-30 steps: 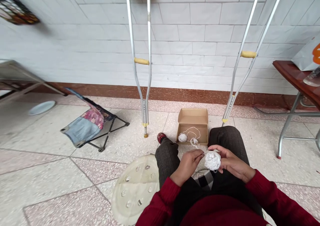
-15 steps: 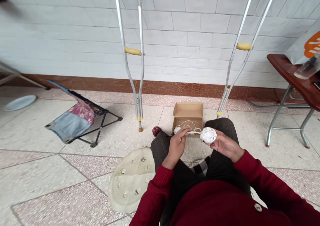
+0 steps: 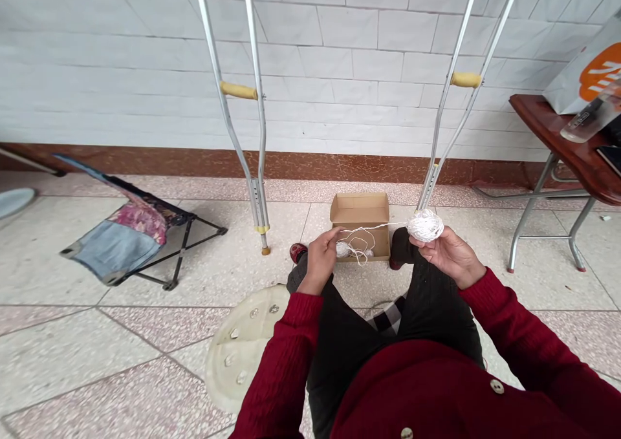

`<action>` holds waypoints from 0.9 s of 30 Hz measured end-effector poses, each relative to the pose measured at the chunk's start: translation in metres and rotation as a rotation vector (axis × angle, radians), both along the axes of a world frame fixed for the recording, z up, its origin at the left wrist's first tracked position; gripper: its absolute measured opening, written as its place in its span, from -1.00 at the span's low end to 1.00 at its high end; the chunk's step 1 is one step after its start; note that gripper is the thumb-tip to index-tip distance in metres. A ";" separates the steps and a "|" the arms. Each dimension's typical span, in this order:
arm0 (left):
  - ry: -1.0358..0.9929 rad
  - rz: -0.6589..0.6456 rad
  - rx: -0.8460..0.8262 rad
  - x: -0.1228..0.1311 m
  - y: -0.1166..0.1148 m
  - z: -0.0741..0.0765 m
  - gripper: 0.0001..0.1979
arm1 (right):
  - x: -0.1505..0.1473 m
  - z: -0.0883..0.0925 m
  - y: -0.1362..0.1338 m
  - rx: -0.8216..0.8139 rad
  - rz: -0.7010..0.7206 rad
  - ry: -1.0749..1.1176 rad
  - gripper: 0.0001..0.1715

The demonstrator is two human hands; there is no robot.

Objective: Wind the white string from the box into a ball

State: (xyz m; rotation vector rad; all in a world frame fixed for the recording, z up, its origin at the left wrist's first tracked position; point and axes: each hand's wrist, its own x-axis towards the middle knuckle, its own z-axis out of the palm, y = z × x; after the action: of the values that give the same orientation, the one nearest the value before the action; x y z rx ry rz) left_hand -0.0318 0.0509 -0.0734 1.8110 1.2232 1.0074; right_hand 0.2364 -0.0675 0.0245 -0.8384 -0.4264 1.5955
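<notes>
My right hand [image 3: 449, 255] cradles a ball of white thread [image 3: 425, 225] in its fingers, high over my knee. My left hand [image 3: 320, 261] is raised beside the open cardboard box [image 3: 359, 209], its fingertips pinching a white thread strand [image 3: 383, 225] that runs across to the ball. Loose loops of the thread lead down to a smaller white thread ball [image 3: 343, 250] at the box's front edge. My left hand is close to that small ball. Part of the box is hidden behind my knee.
Two aluminium crutches [image 3: 237, 135] [image 3: 456, 103] lean on the tiled wall. A folding stool [image 3: 130, 232] stands to the left, and a round translucent disc [image 3: 242, 355] lies by my leg. A dark wooden table [image 3: 548, 128] at right holds a bottle [image 3: 589, 116].
My hands have moved apart, with the big ball lifted up and to the right, drawing out the thread. The whole view has shifted as my head moved.
</notes>
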 end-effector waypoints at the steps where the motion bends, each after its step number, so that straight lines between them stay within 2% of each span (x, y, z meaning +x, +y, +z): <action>1: 0.046 -0.017 0.026 0.007 0.002 0.001 -0.68 | -0.002 0.003 0.003 0.001 0.007 -0.023 -0.72; 4: 0.097 -0.108 0.057 0.032 0.001 0.009 -0.67 | -0.013 0.006 0.016 0.013 0.067 -0.092 -0.71; 6: 0.032 -0.175 0.025 0.051 -0.007 0.018 -0.62 | -0.021 0.005 0.025 0.031 0.126 -0.138 -0.68; 11: -0.237 -0.379 -0.212 0.088 -0.035 0.035 -0.66 | -0.027 0.009 0.038 0.097 0.201 -0.290 -0.57; 14: -0.269 -0.413 -0.316 0.090 -0.046 0.031 -0.65 | -0.018 0.020 0.041 0.122 0.138 -0.436 -0.53; 17: -0.229 -0.445 -0.323 0.078 -0.053 0.027 -0.63 | -0.009 0.024 0.047 0.143 0.019 -0.510 -0.59; 19: -0.189 -0.493 -0.310 0.069 -0.056 0.031 -0.65 | -0.005 0.016 0.055 0.153 -0.039 -0.580 -0.58; 24: -0.044 -0.570 -0.279 0.053 -0.055 0.054 -0.65 | -0.005 -0.028 0.069 0.220 -0.090 -0.899 -0.50; 27: 0.021 -0.570 -0.289 0.050 -0.052 0.058 -0.67 | -0.007 -0.039 0.069 0.310 -0.115 -1.169 -0.49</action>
State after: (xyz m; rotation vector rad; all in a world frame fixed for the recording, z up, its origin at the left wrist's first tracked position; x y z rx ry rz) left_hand 0.0186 -0.0015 -0.0150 1.7854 0.7411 0.4638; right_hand 0.2291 0.0018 -0.0146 -1.4569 -1.3695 0.7493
